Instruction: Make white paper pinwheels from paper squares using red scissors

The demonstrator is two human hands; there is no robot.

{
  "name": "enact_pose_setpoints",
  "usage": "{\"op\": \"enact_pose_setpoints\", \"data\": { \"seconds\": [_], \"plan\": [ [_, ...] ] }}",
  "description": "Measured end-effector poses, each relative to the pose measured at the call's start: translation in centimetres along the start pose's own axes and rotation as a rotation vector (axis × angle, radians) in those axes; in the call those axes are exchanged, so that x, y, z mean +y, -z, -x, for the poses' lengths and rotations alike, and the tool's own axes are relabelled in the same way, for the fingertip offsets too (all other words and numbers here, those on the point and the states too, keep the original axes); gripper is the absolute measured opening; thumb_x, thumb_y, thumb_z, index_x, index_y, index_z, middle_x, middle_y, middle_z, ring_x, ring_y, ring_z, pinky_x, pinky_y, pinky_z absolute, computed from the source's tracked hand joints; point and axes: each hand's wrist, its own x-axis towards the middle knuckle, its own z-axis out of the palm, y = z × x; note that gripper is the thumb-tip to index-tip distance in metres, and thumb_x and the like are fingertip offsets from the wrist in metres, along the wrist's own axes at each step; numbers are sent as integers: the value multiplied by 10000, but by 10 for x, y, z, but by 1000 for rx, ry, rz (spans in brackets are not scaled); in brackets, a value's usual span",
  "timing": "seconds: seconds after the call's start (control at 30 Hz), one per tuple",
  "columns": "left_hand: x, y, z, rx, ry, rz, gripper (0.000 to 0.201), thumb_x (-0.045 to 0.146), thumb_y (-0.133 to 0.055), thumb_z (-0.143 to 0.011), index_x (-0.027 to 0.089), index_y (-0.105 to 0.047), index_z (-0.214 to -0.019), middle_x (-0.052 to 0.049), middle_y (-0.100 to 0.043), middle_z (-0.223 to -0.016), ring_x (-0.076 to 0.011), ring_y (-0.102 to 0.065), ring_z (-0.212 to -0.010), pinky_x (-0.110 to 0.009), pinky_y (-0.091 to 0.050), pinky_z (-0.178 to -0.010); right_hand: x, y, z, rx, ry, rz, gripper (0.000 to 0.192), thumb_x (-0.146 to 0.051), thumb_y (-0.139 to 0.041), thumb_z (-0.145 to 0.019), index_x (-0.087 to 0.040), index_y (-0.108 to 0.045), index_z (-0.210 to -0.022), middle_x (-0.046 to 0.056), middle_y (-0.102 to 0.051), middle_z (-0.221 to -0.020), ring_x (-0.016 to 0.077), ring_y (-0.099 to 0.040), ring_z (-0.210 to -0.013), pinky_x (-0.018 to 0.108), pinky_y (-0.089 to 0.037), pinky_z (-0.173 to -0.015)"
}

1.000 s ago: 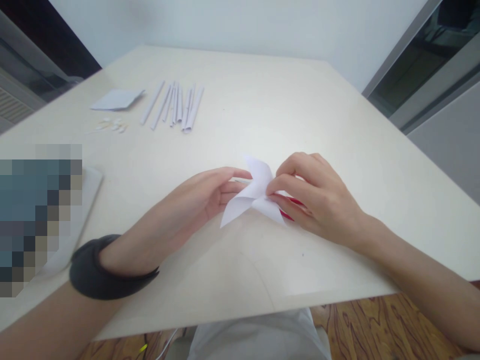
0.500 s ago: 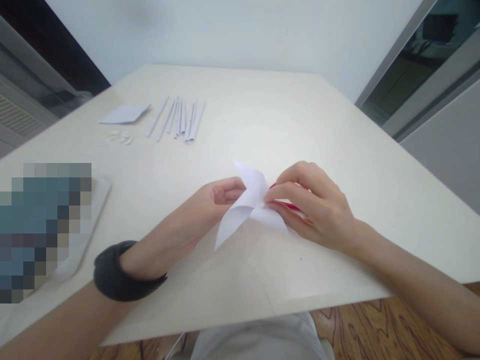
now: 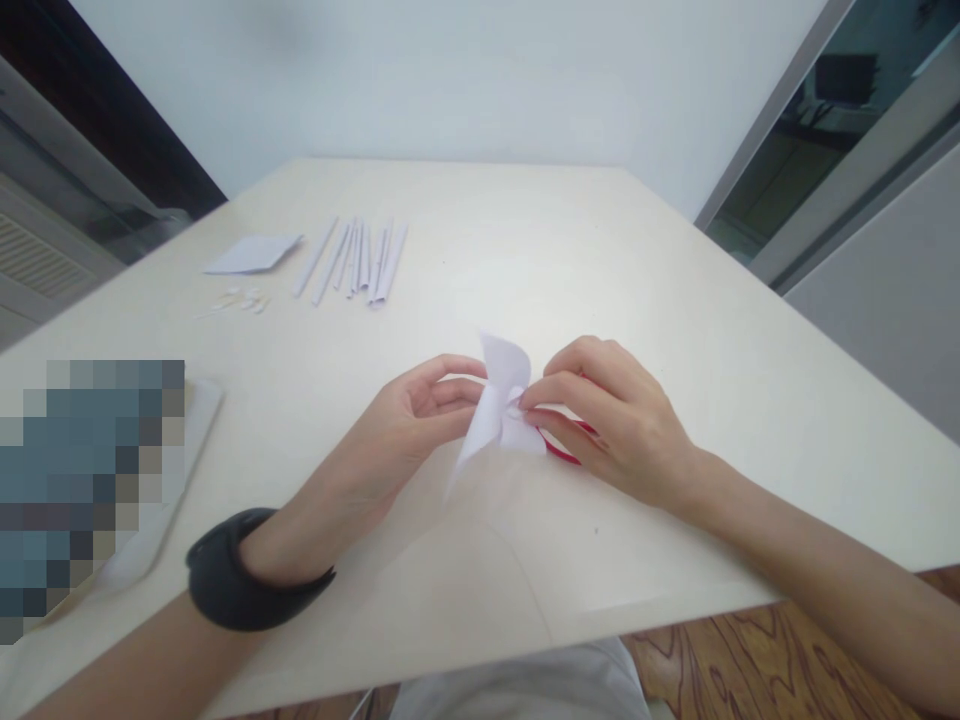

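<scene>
Head view: right hand [image 3: 626,410] pinching the paper pinwheel [image 3: 491,405] centrally, red loop [image 3: 562,453] beneath; left hand [image 3: 409,420] half-curled, grip unclear. Probably featherlight, easily creased: hold its centre!

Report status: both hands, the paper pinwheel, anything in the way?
Right hand pinching paper pinwheel near its center. Left hand beside it, fingertips hidden, contact unclear. Possibly in the way: red object, partly covered by right hand.

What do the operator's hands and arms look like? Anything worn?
Left hand and right hand are both ungloved. No sleeves show on the left forearm or right forearm. A wide, plain black band circles the left wrist; the right wrist is bare.
</scene>
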Motion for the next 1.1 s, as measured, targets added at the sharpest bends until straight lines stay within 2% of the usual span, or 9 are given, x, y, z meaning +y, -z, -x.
{"op": "enact_pose_setpoints", "data": {
  "seconds": [0.2,0.3,0.47,0.63,0.87,1.0,1.1],
  "plan": [
    [-3,1,0,-20,-45,-30,271,153,-644,-738,227,-557,-983,-31,-679,-1004,-205,-619,-946,-269,-458,-775,-1,-2,0,-6,-21,-11,140,-170,-496,-885,-144,-622,-830,63,-567,-811,153,-510,-743,294,-388,-667],
    [-3,2,0,-43,-30,-42,275,150,-649,-734,241,-563,-979,-22,-671,-1019,-205,-619,-944,-238,-464,-714,-2,-5,1,-18,-36,-31,134,-192,-493,-885,-152,-596,-809,58,-566,-803,152,-502,-732,287,-375,-655],
    [0,3,1,-34,-35,-88,230,156,-649,-729,241,-579,-931,-5,-677,-965,-176,-619,-826,-210,-451,-639,-3,-7,1,-50,-36,-22,157,-181,-480,-879,-158,-554,-743,45,-559,-770,143,-469,-691,283,-354,-640],
    [1,1,1,2,-40,-134,194,160,-605,-759,231,-610,-940,-3,-681,-910,-189,-617,-834,-237,-447,-674,-4,-6,1,0,-43,-9,186,-189,-473,-889,-155,-569,-733,40,-554,-739,138,-459,-668,283,-351,-632],
    [2,2,1,-65,24,-16,221,133,-566,-785,238,-618,-972,1,-667,-914,-157,-591,-799,-216,-437,-650,-2,2,-1,132,-109,-3,146,-172,-515,-870,-162,-595,-748,37,-539,-741,132,-467,-664,278,-360,-619],
    [1,3,1,-61,30,-18,161,197,-569,-794,229,-635,-937,-5,-674,-793,-162,-594,-729,-213,-415,-589,-2,2,-2,144,-103,6,143,-163,-535,-857,-154,-608,-736,42,-549,-735,132,-477,-659,280,-371,-608],
    [1,2,0,-60,19,-5,213,230,-579,-786,235,-626,-993,-5,-688,-776,-171,-601,-684,-227,-412,-565,-4,1,-1,131,-88,1,143,-154,-522,-862,-161,-603,-744,40,-558,-743,133,-487,-673,281,-382,-619]
  ]
}}
